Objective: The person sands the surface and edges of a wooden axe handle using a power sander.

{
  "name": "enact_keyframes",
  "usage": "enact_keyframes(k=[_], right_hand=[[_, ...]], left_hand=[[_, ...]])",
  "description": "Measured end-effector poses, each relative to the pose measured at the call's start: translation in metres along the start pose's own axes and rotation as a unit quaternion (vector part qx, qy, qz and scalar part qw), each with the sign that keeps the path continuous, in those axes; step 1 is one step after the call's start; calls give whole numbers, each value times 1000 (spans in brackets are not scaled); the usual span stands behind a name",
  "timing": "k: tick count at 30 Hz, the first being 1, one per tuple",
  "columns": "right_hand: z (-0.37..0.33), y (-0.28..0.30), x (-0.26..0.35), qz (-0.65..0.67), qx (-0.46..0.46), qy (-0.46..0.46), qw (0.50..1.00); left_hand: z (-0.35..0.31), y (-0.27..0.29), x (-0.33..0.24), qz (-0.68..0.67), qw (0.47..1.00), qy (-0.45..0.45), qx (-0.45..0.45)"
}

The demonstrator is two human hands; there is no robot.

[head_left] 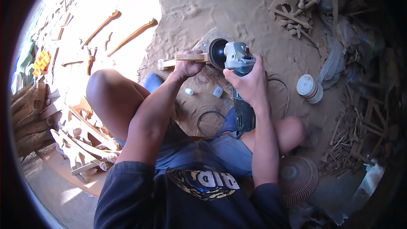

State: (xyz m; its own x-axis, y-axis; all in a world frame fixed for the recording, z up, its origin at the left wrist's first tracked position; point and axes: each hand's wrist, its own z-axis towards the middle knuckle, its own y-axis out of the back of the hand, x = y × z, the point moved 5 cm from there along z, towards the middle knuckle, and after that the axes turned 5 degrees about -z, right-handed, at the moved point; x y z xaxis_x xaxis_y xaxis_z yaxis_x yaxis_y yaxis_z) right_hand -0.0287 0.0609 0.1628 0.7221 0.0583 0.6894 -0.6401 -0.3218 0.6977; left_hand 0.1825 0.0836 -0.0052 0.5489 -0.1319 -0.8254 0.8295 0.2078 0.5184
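Note:
My left hand (pixel 188 68) is closed around a pale wooden piece (pixel 190 57), held out ahead of my knees. In my right hand (pixel 252 85) is an angle grinder (pixel 243 116), its grey head up and its dark body hanging toward my lap. The round black disc (pixel 218 54) on the grinder faces left. The right end of the wooden piece meets the disc's face, or sits right against it; the exact contact is hard to make out. A flat block (pixel 212 36) lies on the ground behind the disc.
Several carved wooden pieces (pixel 133 37) lie in bright sun at the far left. Cut wood (pixel 91 144) is heaped left of my leg, with more piles (pixel 292 4) far right. A white tub (pixel 308 88), a fan (pixel 299 180) and a dark cord (pixel 288 93) are at the right.

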Motion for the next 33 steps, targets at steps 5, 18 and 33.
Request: enact_keyframes(k=[5,18,33], right_hand=[[0,3,-4,36,21,-2,999],[-23,52,-42,344,-35,-44,937],[-70,68,-53,128,-149,-12,980]], left_hand=[[2,-1,-3,20,1000,7,17],[31,18,-31,62,980,12,188],[28,-10,-136,428,853,27,296]])
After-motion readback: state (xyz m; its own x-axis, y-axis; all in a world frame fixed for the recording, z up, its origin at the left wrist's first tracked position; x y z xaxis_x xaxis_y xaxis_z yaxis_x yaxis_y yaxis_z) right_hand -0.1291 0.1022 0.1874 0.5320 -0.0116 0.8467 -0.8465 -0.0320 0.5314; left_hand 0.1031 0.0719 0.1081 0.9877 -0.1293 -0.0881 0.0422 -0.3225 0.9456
